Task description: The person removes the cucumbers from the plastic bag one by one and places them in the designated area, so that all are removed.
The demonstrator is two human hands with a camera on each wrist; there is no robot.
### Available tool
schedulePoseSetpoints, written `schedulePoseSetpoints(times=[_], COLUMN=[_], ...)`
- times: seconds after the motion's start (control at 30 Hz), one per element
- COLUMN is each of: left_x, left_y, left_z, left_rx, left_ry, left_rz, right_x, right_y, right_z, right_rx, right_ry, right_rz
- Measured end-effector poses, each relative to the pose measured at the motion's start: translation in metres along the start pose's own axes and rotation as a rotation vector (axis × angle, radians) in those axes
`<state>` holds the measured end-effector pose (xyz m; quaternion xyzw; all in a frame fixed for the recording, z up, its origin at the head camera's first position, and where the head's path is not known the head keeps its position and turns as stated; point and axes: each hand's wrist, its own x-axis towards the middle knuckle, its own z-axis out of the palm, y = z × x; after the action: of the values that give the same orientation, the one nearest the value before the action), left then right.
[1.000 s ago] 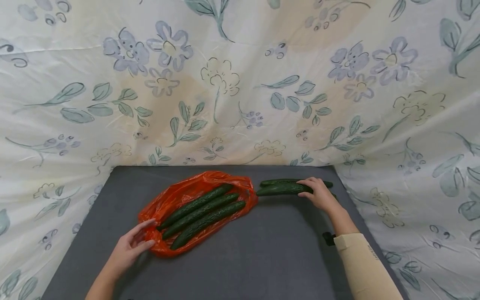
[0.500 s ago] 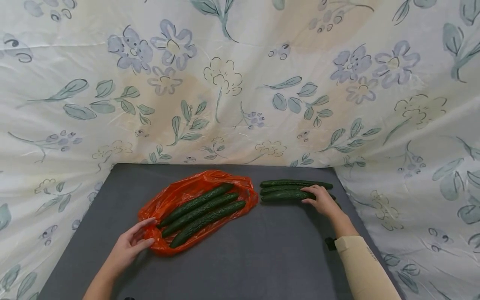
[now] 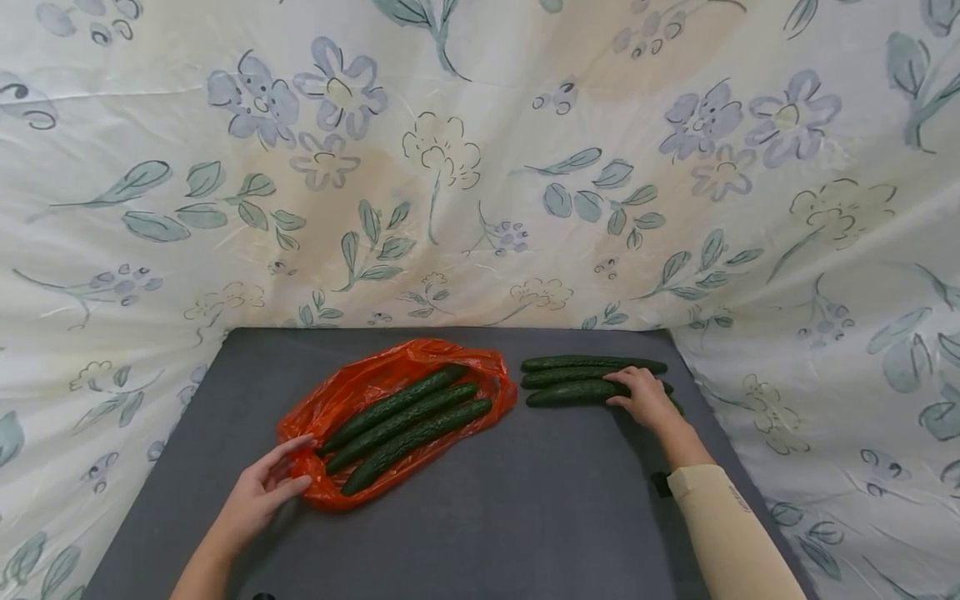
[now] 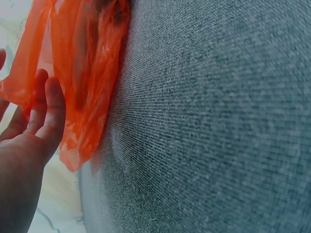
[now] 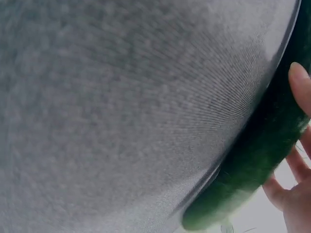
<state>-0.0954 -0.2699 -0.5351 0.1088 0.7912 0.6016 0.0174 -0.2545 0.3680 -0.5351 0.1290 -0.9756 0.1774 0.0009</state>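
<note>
My left hand [image 3: 258,493] holds the left end of a red-orange plastic bag [image 3: 330,400], the bag's film between thumb and fingers. In the left wrist view, thin orange film [image 4: 95,82] covers part of the fingers. Three dark green cucumbers [image 3: 403,418] lie side by side and slanted in the bag. To the right, three more cucumbers lie in a row on the table. My right hand [image 3: 645,398] grips the nearest of these, a cucumber [image 3: 566,394], near its right end. In the right wrist view, thumb and fingers lie on either side of the cucumber [image 5: 257,150].
A dark grey cloth-covered table [image 3: 517,517] lies under everything. Behind it and at both sides hangs a pale floral curtain [image 3: 480,167]. The middle and far cucumbers [image 3: 577,364] of the row lie just beyond the right hand.
The right hand has brought its cucumber slightly nearer, so all three in the row now show apart, with its left tip away from the bag. The left hand stays at the bag.
</note>
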Motion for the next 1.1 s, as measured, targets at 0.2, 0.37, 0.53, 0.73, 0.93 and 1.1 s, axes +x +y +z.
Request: schedulePoseSetpoints(times=[0.2, 0.37, 0.53, 0.73, 0.93, 1.1], left_x=[0.000, -0.001, -0.002, -0.002, -0.004, -0.004], left_y=[0.000, 0.000, 0.000, 0.001, -0.001, -0.005], left_z=[0.001, 0.001, 0.001, 0.003, 0.004, 0.002], left_rx=[0.003, 0.005, -0.003, -0.030, -0.034, -0.022], left_ry=[0.002, 0.011, 0.011, 0.014, 0.011, 0.013], left_rz=[-0.002, -0.013, -0.001, 0.019, 0.019, 0.020], right_x=[0.000, 0.001, 0.003, 0.006, 0.009, 0.011], right_y=[-0.006, -0.007, -0.013, -0.034, -0.057, -0.075], right_z=[-0.003, -0.006, -0.011, -0.021, -0.026, -0.028], right_rx=[-0.014, 0.000, 0.002, -0.003, -0.021, -0.016], right_ry=[0.018, 0.033, 0.053, 0.053, 0.052, 0.058], right_rz=[0.025, 0.017, 0.001, -0.012, -0.030, -0.053])
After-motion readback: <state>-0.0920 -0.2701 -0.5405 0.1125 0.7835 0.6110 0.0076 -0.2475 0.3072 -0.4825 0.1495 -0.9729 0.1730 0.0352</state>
